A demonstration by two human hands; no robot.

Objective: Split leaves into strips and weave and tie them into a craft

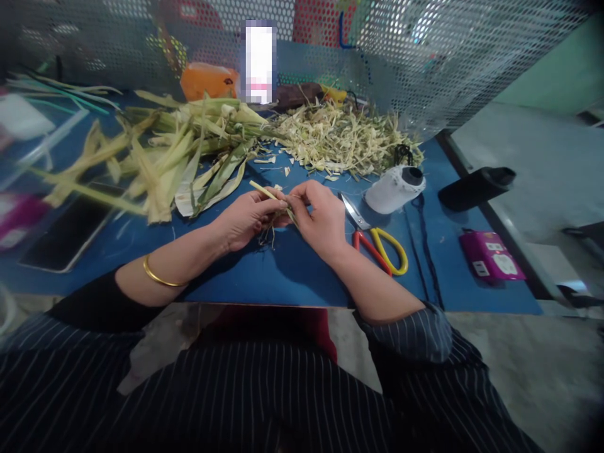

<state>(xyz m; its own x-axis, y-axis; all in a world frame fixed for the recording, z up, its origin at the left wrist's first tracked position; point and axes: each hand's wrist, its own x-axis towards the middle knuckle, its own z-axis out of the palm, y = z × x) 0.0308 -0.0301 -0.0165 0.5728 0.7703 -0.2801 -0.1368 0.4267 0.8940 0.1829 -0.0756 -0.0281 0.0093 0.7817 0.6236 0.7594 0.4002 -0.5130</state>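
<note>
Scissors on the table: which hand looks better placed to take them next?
Probably the right hand: the scissors lie just beside it. The left hand is farther off, on its other side. Both hands are occupied with a pale strip.

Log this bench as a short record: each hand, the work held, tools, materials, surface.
Left hand: fingers pinching the strip
Right hand: fingers closed on the same work, close beside the left
Work: narrow, pale end sticking out, thin strands hanging below
Scissors: lying beside the right hand, one handle red, one yellow
White spool: beyond the scissors
Black spool: right of the white one
Husks: heaped at left
Shreds: piled right of the husks
Surface: blue table
</note>
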